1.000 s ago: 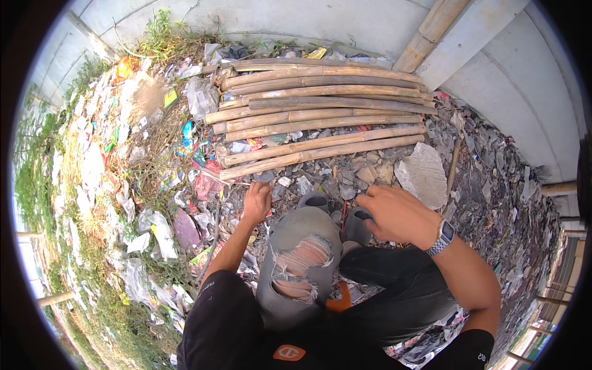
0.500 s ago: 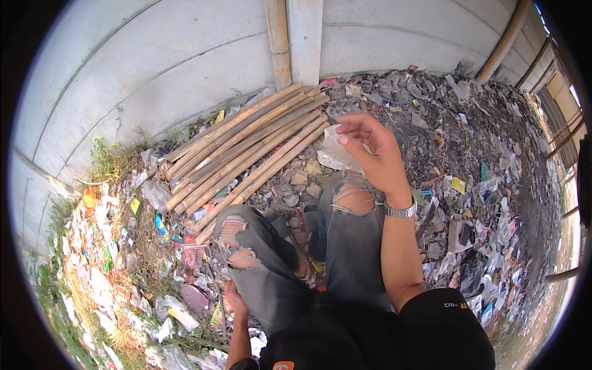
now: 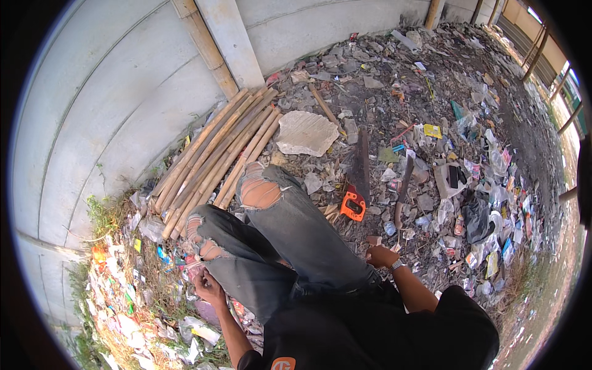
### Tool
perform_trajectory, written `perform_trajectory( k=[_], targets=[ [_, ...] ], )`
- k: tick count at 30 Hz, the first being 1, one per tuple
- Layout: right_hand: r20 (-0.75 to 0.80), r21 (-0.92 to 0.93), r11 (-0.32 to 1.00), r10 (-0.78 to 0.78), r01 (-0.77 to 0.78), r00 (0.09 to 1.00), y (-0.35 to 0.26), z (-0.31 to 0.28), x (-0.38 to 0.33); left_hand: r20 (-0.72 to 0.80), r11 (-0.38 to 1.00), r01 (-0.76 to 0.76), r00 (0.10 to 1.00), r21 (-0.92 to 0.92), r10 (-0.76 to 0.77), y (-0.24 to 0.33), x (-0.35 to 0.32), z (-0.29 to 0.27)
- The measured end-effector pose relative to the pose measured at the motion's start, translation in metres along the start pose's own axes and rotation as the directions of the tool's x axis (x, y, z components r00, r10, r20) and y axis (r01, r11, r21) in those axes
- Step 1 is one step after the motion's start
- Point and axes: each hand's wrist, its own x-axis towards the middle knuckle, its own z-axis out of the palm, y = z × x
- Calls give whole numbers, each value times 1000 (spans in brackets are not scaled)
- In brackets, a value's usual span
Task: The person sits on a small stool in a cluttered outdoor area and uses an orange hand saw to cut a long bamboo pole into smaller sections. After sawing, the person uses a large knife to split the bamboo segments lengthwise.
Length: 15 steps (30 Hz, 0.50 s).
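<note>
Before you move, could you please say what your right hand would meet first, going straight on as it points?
Probably the small brown scrap just ahead of the right hand, then the orange saw handle, though depth is unclear.

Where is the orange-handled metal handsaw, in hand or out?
Out: the handsaw lies on littered ground, apart from the right hand and left hand.

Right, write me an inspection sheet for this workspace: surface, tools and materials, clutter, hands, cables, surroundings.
Surface: uneven ground strewn with rubble and litter.
Tools and materials: bamboo poles piled near the wall; orange-handled saw and a long knife-like tool lying apart; pale slab beside the poles.
Clutter: black plastic bag, yellow wrapper, other scraps.
Hands: left hand beside the left leg, right hand low on the right; grasp unclear for both.
Cables: nothing seen.
Surroundings: grey panel wall, upright bamboo post.
</note>
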Motion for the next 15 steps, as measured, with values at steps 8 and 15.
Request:
perform_trajectory(
  k=[8,15],
  targets=[
    [-111,76,993,-85,94,990,-88,-54,60,-77,942,-252,959,221,274,34,39,-25],
    [-189,44,964,-249,261,950,-120,-101,97,-211,934,-217,936,282,281,57,40,-53]
  ],
)
